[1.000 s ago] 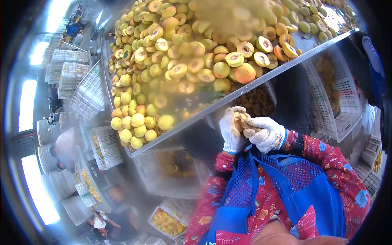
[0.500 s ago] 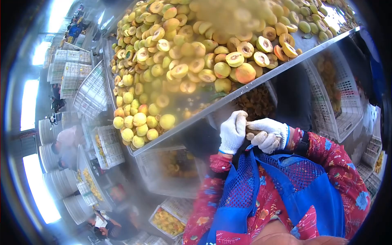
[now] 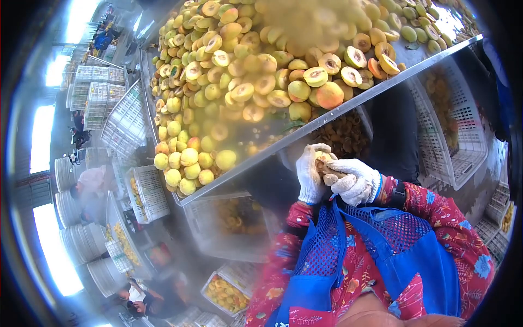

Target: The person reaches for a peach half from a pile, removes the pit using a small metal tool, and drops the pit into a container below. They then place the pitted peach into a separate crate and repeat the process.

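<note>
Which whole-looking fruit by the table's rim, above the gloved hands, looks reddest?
The large round fruit, below and right of the green-edged cut half: orange-red skin; its left-hand neighbours look yellow-green.

Bright windows (image 3: 42,139), stacked white crates (image 3: 101,90), grey floor (image 3: 188,248)

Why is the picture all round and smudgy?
Head view: black corners and bent edges, probably a fisheye lens; blurry smudges over the fruit, maybe a dirty lens; white glare at left; the left hand and right hand look clearer.
</note>
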A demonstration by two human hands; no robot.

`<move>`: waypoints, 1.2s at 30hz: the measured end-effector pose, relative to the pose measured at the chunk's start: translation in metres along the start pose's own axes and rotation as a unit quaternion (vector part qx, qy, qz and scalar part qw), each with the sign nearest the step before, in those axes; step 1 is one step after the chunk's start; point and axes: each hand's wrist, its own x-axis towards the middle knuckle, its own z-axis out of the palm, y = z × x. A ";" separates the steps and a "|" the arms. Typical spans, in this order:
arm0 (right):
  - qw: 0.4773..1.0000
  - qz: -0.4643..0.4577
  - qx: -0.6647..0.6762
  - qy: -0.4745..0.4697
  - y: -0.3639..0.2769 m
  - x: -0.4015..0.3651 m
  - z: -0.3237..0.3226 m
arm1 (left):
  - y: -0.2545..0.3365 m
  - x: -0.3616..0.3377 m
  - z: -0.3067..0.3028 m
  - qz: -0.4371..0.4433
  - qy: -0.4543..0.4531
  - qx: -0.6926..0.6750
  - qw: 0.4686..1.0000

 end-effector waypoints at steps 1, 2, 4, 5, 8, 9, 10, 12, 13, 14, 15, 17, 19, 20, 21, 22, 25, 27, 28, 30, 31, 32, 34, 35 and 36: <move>1.000 -0.005 0.000 -0.011 0.000 0.001 -0.003 | -0.002 -0.002 0.002 -0.007 0.010 -0.016 1.000; 1.000 -0.010 -0.001 -0.020 0.000 0.003 -0.005 | -0.003 -0.002 0.003 -0.013 0.020 -0.034 0.999; 1.000 -0.015 -0.014 -0.019 0.000 0.004 -0.012 | 0.000 -0.003 0.007 -0.044 0.041 -0.085 0.995; 0.999 -0.016 -0.022 -0.018 0.000 0.005 -0.012 | 0.002 -0.002 0.008 -0.058 0.054 -0.111 0.991; 0.994 -0.068 -0.076 -0.044 0.000 0.007 -0.003 | 0.006 0.011 0.010 -0.125 0.248 -0.341 0.898; 0.985 -0.113 -0.127 -0.035 -0.002 0.008 0.004 | 0.005 0.005 0.004 -0.102 0.214 -0.295 0.926; 0.979 -0.128 -0.158 0.019 -0.008 0.008 0.011 | 0.010 0.000 0.001 -0.096 0.200 -0.269 0.937; 0.959 -0.151 -0.199 0.134 -0.005 0.006 0.020 | 0.020 -0.008 -0.007 -0.098 0.198 -0.241 0.945; 0.907 -0.180 -0.319 0.206 0.000 0.006 0.027 | 0.027 -0.009 -0.007 -0.085 0.197 -0.236 0.948; 0.875 -0.184 -0.376 0.242 -0.001 0.006 0.026 | 0.020 -0.010 -0.022 -0.074 0.176 -0.231 0.954; 0.857 -0.184 -0.403 0.262 -0.002 0.006 0.026 | 0.021 -0.014 -0.031 -0.069 0.154 -0.232 0.958; 0.805 -0.179 -0.474 0.309 -0.001 0.006 0.035 | 0.023 -0.022 -0.038 -0.069 0.132 -0.212 0.966; 0.729 -0.166 -0.558 0.361 0.002 0.012 0.049 | 0.027 -0.027 -0.037 -0.077 0.133 -0.172 0.973; 0.708 -0.164 -0.591 0.351 0.003 0.014 0.052 | 0.024 -0.029 -0.038 -0.068 0.122 -0.171 0.975; 0.686 -0.161 -0.623 0.341 0.004 0.015 0.054 | 0.019 -0.031 -0.040 -0.059 0.111 -0.171 0.977; 0.662 -0.160 -0.654 0.329 0.003 0.016 0.056 | 0.016 -0.033 -0.042 -0.050 0.099 -0.170 0.979; 0.597 -0.132 -0.707 0.356 -0.003 0.010 0.063 | 0.035 -0.054 -0.056 -0.015 0.163 0.105 0.981; 0.331 -0.146 -0.840 0.405 -0.017 0.008 0.041 | 0.071 -0.074 -0.056 -0.073 0.289 0.326 0.897; 0.330 -0.137 -0.844 0.400 -0.023 0.004 0.034 | 0.076 -0.076 -0.079 0.028 0.295 0.618 0.729; 0.326 -0.119 -0.853 0.390 -0.032 -0.002 0.027 | 0.079 -0.094 -0.099 -0.154 0.368 0.733 0.551; 0.435 -0.078 -0.801 0.404 -0.024 -0.002 0.055 | 0.086 -0.094 -0.103 -0.114 0.361 0.721 0.581; 0.491 -0.100 -0.779 0.377 -0.025 0.000 0.055 | 0.093 -0.091 -0.102 -0.073 0.351 0.708 0.609; 0.595 -0.141 -0.723 0.320 -0.023 0.000 0.053 | 0.104 -0.070 -0.072 0.047 0.252 0.628 0.734; 0.623 -0.155 -0.700 0.312 -0.018 0.003 0.060 | 0.100 -0.056 -0.061 0.070 0.186 0.546 0.814; 0.626 -0.156 -0.698 0.310 -0.017 0.002 0.060 | 0.099 -0.045 -0.043 0.015 0.138 0.484 0.864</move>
